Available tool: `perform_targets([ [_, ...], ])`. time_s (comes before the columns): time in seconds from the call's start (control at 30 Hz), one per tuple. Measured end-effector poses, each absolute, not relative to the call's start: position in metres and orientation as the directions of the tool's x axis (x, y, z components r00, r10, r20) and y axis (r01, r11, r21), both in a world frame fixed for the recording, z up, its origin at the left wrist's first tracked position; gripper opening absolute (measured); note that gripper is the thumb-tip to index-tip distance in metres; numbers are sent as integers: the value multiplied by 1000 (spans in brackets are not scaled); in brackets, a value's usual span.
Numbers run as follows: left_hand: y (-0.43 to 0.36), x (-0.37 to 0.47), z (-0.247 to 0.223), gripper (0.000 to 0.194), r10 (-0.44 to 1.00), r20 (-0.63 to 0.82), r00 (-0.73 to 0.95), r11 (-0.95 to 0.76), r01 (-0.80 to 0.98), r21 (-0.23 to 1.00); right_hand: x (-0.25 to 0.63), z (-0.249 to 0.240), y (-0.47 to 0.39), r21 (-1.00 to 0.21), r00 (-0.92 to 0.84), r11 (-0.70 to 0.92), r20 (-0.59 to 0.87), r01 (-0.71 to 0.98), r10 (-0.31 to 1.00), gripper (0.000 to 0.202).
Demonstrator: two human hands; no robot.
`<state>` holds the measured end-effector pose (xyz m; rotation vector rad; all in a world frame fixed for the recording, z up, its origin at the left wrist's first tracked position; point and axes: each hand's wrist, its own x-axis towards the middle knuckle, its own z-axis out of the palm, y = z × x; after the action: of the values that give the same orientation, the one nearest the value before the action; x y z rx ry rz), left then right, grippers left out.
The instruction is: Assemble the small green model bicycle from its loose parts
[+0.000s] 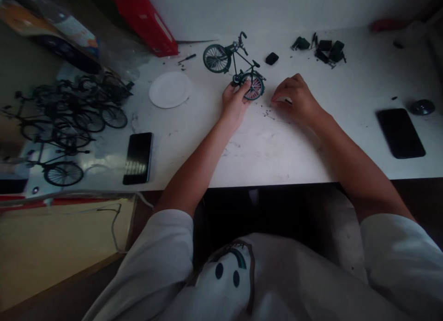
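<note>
A dark green model bicycle (244,61) is held in my left hand (236,98), whose thumb and fingers are closed around its rear wheel. The handlebar points away from me and the front wheel sits to the upper left. To the right of the rear wheel, my right hand (295,99) hovers low over the white table with thumb and fingertips pinched together. Whatever is between those fingertips is too small to make out. Tiny dark parts (267,112) lie scattered on the table between my two hands.
Several model bicycles (74,111) crowd the left side. A white plate (170,89), a phone (138,158) and a small screwdriver (187,58) lie nearer. Dark green parts (325,51) are heaped at the back right. A black phone-like slab (401,133) lies far right.
</note>
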<state>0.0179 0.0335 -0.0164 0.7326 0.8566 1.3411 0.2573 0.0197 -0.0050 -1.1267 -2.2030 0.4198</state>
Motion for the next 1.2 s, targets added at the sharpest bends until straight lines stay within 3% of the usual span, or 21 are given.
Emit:
perform_targets([
  [0.1,36,16,-19,23,990,-131,43,135,-493,859,256,0,20,-569,-450,587,379,576,809,54],
  [0.33,38,15,-23,12,990,-125,70,143,-490,860,241,-10,16,-570,-571,638,326,517,753,67],
  [0.47,36,16,-23,14,991,-104,82,131,-491,861,230,-11,8,-570,-500,606,353,555,791,75],
  [0.67,36,17,-24,14,990,-106,89,136,-478,868,225,-14,9,-530,-503,592,321,607,802,63],
  [0.8,35,16,-25,15,993,-76,94,114,-508,854,221,-17,11,-525,-494,561,278,641,824,76],
  [0.9,35,17,-23,14,993,-65,94,104,-517,850,217,-13,5,-543,-412,525,325,656,851,76],
  [1.07,39,19,-28,29,999,-36,39,51,-524,850,223,-11,1,-586,-330,592,499,553,802,71],
  [1.2,44,21,-43,51,995,92,-23,-91,-492,866,230,-16,6,-677,-255,604,551,420,795,59],
])
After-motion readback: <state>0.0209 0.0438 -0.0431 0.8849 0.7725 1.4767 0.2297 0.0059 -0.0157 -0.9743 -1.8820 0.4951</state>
